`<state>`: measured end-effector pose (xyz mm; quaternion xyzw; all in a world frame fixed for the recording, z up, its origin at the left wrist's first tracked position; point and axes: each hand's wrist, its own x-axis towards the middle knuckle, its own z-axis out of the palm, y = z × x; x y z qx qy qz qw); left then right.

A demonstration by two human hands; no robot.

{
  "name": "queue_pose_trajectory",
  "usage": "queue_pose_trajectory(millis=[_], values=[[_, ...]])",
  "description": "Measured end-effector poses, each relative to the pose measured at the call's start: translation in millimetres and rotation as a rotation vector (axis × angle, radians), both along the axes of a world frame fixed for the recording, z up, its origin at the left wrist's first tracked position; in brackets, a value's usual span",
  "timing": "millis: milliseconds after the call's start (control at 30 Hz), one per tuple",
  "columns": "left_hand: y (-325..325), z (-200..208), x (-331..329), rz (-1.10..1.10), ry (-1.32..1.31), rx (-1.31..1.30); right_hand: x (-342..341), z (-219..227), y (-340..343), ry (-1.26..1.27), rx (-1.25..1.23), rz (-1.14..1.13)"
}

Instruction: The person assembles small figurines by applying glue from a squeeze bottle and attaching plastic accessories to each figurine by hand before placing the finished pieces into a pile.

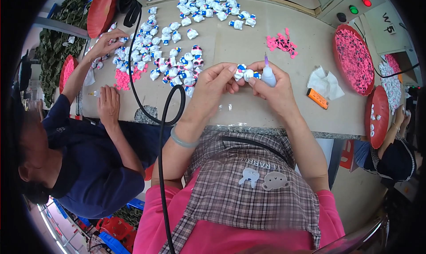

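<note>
Pinches white-and-blue figurine (245,73) mid-frame with left hand (214,83) and right hand (278,90) — also holds bottle (268,77) nozzle-up in right.

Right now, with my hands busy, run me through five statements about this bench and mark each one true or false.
1. The right hand holds a small squeeze bottle. True.
2. The left hand is empty. False: it pinches a small white-and-blue figure.
3. Loose pink pieces lie in a heap on the table. True.
4. A large red dish at the right holds many pink pieces. True.
5. The orange item lies inside that dish. False: it lies on the table, beside a crumpled white tissue.
</note>
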<state>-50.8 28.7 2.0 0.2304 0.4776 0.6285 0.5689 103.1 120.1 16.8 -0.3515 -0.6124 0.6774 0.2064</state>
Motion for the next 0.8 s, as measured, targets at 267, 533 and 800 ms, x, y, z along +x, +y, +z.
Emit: queue_pose_trajectory(millis=[267,533,800], values=[[-13.9,4.6,2.0,0.076,-0.29,0.041,-5.8,8.9,7.6,0.159,-0.184,0.097],[-14.6,1.5,0.0,0.05,-0.157,0.062,-0.8,1.9,11.4,0.249,-0.408,0.113],[-13.5,0.3,14.0,0.139,-0.058,0.109,2.6,3.8,-2.5,0.167,-0.071,0.014]])
